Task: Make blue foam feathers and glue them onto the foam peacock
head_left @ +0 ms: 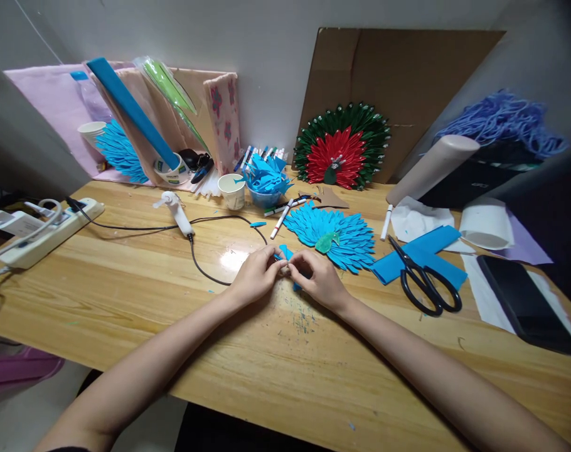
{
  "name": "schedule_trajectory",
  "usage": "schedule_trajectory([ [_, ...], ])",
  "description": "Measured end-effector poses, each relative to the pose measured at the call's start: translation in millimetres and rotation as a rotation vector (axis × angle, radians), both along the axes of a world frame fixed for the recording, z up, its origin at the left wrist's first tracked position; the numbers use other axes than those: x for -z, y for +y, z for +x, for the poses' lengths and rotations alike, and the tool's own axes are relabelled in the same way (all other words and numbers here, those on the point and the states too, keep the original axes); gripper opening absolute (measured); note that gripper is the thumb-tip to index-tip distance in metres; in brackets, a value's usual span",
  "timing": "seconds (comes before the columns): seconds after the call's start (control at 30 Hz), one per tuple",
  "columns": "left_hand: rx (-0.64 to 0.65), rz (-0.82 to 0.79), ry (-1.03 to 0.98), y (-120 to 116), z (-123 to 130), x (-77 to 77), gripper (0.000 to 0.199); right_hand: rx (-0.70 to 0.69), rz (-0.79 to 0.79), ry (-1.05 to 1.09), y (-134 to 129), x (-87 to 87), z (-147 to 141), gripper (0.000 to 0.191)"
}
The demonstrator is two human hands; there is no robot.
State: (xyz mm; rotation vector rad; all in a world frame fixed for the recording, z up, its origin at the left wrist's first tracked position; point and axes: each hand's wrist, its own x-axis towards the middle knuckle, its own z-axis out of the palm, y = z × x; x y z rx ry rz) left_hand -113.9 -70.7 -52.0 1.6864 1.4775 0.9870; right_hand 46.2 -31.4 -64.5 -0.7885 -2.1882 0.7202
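My left hand (258, 274) and my right hand (316, 278) meet at the middle of the table, fingertips pinched together on a small piece of blue crepe paper (285, 252). Bits of the blue show above and below the fingers; the rest of the piece is hidden by them. Just behind my right hand lies a fan of blue paper feathers (351, 235) with a green bird-shaped body (327, 242) on it. One loose blue paper petal (258, 224) rests on the table behind my left hand.
A hot glue gun (176, 212) stands left, its black cord curving toward my left hand. Scissors (424, 279) lie on folded blue paper at right, near a phone (528, 304). Behind are a tub of blue petals (265, 182), a paper cup (231, 191) and a red-green feather fan (339, 147).
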Motion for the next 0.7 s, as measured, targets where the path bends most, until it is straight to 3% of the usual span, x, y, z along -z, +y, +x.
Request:
schedule_trajectory([
  [0.3, -0.072, -0.232, -0.364, 6, -2, 0.1, 0.031, 0.079, 0.026, -0.010, -1, 1.6, 2, 0.006],
  [0.5, -0.124, -0.222, -0.423, 10, -7, 5.1, 0.031, 0.072, 0.015, -0.035, -1, -1.4, 1, 0.007],
  [0.7, -0.147, -0.224, -0.452, 9, -9, 1.5, 0.029, 0.037, -0.121, -0.008, 1, -0.9, 1, 0.016],
])
